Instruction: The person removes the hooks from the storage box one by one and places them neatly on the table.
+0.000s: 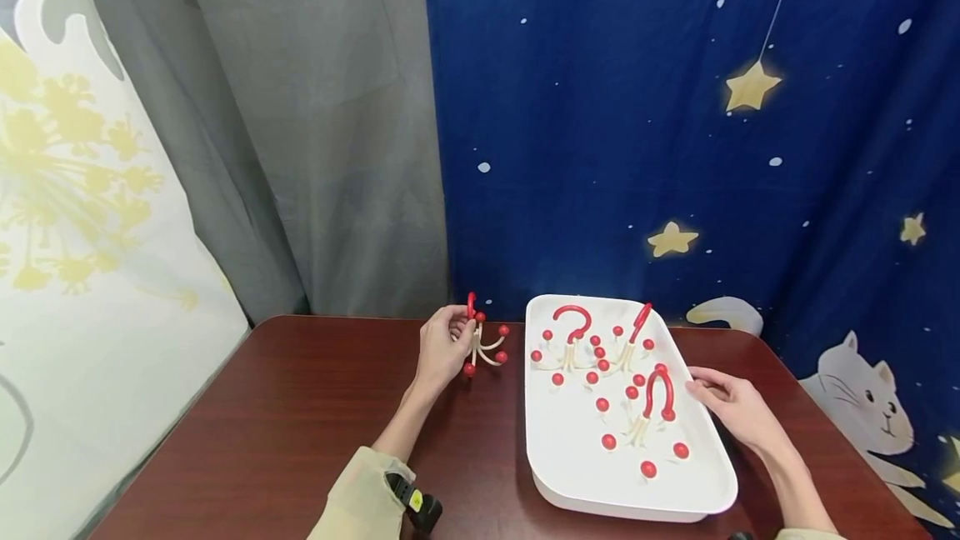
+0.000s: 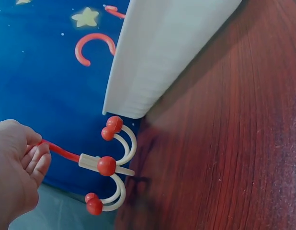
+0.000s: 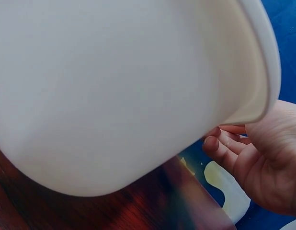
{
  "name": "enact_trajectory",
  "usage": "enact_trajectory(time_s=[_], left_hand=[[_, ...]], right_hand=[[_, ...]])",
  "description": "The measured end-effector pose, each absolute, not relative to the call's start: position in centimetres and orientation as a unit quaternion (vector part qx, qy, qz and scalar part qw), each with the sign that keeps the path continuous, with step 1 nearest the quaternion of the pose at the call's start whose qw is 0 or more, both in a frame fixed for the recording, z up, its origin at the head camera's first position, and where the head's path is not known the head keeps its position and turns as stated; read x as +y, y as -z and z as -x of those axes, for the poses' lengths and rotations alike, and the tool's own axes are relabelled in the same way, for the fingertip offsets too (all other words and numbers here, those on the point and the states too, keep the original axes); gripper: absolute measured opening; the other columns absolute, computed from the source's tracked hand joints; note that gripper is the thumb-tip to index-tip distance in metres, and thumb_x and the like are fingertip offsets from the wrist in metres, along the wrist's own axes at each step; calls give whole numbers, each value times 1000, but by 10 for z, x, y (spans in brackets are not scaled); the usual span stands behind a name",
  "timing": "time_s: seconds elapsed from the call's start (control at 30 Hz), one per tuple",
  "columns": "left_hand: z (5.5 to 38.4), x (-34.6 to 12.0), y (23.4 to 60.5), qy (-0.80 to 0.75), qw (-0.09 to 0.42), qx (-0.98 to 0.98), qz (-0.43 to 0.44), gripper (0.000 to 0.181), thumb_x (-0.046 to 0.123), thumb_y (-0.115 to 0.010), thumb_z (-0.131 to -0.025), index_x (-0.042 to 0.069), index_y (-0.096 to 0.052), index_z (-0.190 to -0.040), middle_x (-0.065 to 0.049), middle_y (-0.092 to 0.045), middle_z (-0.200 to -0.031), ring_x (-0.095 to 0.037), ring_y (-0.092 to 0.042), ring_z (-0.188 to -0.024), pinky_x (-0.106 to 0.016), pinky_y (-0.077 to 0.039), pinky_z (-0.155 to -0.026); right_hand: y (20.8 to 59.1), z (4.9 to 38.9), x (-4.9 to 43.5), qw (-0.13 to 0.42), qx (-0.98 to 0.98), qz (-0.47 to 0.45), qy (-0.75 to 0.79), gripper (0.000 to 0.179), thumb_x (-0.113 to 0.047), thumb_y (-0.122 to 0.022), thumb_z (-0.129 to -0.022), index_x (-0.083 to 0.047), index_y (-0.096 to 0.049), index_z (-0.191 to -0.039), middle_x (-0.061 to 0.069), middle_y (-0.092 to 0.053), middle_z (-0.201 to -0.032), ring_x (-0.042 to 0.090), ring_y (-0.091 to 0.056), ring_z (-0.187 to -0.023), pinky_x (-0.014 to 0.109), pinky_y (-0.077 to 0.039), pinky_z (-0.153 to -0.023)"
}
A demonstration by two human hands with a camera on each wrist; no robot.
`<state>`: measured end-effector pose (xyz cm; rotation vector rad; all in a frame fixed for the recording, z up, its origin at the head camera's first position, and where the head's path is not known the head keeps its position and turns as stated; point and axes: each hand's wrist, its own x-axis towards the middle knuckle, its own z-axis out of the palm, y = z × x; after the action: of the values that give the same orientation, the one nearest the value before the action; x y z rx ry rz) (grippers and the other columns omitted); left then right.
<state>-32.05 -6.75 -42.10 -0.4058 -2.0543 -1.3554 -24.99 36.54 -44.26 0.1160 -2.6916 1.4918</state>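
My left hand (image 1: 442, 348) pinches the red hooked end of a cream multi-pronged hook (image 2: 88, 162) with red ball tips. It hangs to the left of the white tray (image 1: 558, 461), prongs outward, close over the table. Inside the tray lie three similar hooks: a back left hook (image 1: 573, 308), a back right hook (image 1: 641, 322) and a front hook (image 1: 649, 390). At the tray's right side, my right hand (image 1: 738, 411) holds the rim. The right wrist view shows its fingers (image 3: 222, 151) curled beneath that rim, with part of the tray's underside in sight.
The dark red-brown table (image 1: 300, 423) carries the tray toward its right half. A blue star-patterned curtain (image 1: 570, 148) and a grey curtain (image 1: 337, 148) hang right behind the back edge. A pale patterned cloth (image 1: 90, 273) stands at the left.
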Motion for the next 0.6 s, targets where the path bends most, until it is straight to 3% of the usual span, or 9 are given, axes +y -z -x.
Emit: enact_trajectory(time_s=[0.6], left_hand=[[335,-69,430,498,285,-808,138,15,-3,-73,-88,-6,-72,-103,-14,-69,-90,-22,-66,-77,-21,-52,-66]], right_hand=[[443,250,365,30,-867,-32,-496,54,-22,-62,-102,15,-47,-139,28,-67,-115,19,-70,-85,27,-59,-72]])
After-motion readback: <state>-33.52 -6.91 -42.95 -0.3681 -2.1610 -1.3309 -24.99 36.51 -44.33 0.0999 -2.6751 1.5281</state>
